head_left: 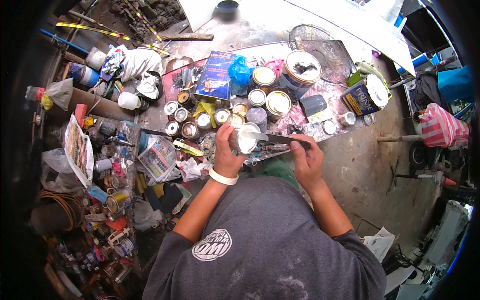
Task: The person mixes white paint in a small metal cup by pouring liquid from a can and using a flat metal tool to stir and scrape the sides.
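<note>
My left hand (226,159), with a pale band on its wrist, is wrapped round a small can (245,145) with a white-coated mouth. In my right hand (309,164) is a long, dark flat spatula (284,139), gripped between thumb and fingers. Its whitish end lies across the can's mouth; whether it dips inside I cannot tell. Just beyond the held can, several small round tins, among them a tin with a pale lid (203,120), crowd the paint-stained table (320,92).
A large tub (301,70), a blue rectangular can (214,75) and a blue plastic bag (240,70) stand farther back. At the right is a dark square tin (361,99); a wire fan guard (327,57) lies behind. Newspaper (157,159) and cluttered shelves with cans fill the left.
</note>
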The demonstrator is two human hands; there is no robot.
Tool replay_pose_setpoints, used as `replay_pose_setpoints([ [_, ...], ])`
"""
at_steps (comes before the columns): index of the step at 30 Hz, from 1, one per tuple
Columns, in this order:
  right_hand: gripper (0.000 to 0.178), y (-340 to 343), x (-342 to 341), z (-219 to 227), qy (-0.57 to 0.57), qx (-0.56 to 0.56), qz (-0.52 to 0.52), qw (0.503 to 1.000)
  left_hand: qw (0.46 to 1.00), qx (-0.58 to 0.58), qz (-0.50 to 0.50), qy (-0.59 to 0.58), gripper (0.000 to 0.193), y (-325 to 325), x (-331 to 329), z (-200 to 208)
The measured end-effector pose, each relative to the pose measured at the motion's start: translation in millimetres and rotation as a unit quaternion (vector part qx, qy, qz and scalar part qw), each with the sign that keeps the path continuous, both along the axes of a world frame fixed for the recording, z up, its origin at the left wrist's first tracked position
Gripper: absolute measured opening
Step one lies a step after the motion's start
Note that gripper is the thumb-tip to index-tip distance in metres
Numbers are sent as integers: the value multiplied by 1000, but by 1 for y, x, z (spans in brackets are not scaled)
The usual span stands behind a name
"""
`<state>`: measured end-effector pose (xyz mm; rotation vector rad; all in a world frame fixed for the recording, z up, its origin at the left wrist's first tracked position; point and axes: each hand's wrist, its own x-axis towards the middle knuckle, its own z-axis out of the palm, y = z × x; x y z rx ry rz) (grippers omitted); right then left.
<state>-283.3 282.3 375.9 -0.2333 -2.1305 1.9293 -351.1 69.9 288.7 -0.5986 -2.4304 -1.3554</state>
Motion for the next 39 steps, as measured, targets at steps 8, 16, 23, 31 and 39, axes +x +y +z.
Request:
replay_pose_setpoints([
  [8, 20, -5, -6, -18, -82, -70, -40, 993, 995, -78, -14, 54, 81, 2, 4, 23],
  [16, 18, 4, -3, -70, -228, -322, -75, 916, 996, -89, -9, -11, 79, 1, 11, 11],
  [23, 19, 13, -3, -57, -203, -350, -77, 911, 983, 48, 16, -178, 80, -1, 14, -6],
  [31, 18, 31, -4, -54, -158, -317, -97, 930, 973, 59, 43, -218, 78, -5, 14, -37],
  [39, 19, 29, -9, -55, -106, -188, -112, 970, 970, 48, 71, -225, 78, -9, 19, -52],
])
